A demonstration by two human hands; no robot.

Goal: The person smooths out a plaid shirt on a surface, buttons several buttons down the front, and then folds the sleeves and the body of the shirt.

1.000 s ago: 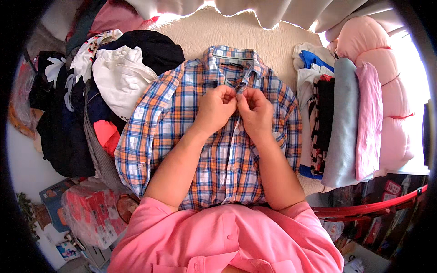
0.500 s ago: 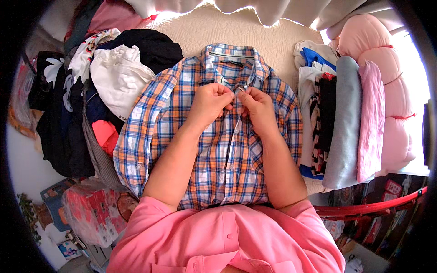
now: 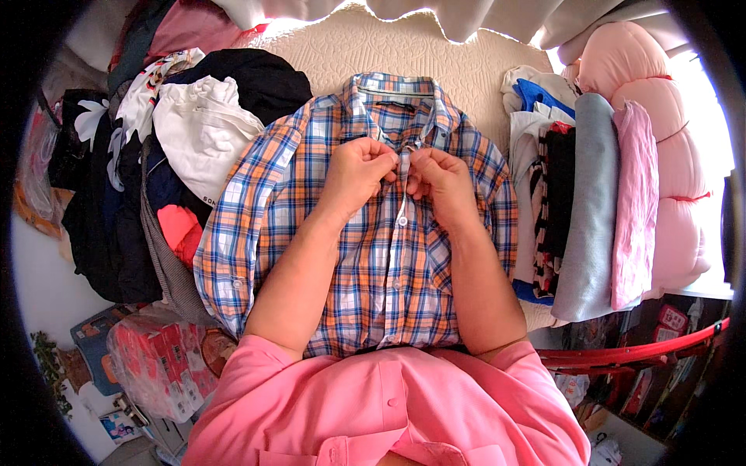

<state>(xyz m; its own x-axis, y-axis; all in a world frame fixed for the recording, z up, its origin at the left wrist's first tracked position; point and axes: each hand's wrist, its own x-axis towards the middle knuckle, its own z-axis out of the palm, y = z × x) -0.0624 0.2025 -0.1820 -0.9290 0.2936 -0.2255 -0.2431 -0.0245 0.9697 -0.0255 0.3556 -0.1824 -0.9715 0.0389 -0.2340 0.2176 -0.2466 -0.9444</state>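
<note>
A plaid shirt (image 3: pixel 357 264) in blue, orange and white lies front up before me, its collar at the far end and its sleeves along the sides. Just below the collar, my left hand (image 3: pixel 361 175) pinches one edge of the front opening. My right hand (image 3: pixel 441 182) pinches the other edge close beside it, the fingertips of both hands nearly meeting. A pale button (image 3: pixel 402 221) shows on the front strip under the hands. What lies right between the fingertips is too small to make out.
A loose heap of dark clothes (image 3: pixel 101 225) with a white garment (image 3: pixel 203 136) on top lies to the left. Folded clothes stand in a row at the right, including a grey one (image 3: pixel 584 217) and a pink one (image 3: pixel 635 202), beside a puffy pink cushion (image 3: pixel 684 171).
My right fingers have shifted slightly and spread a little at the shirt's edge. The front strip below them has turned, so a button shows more plainly. My left hand has barely moved.
</note>
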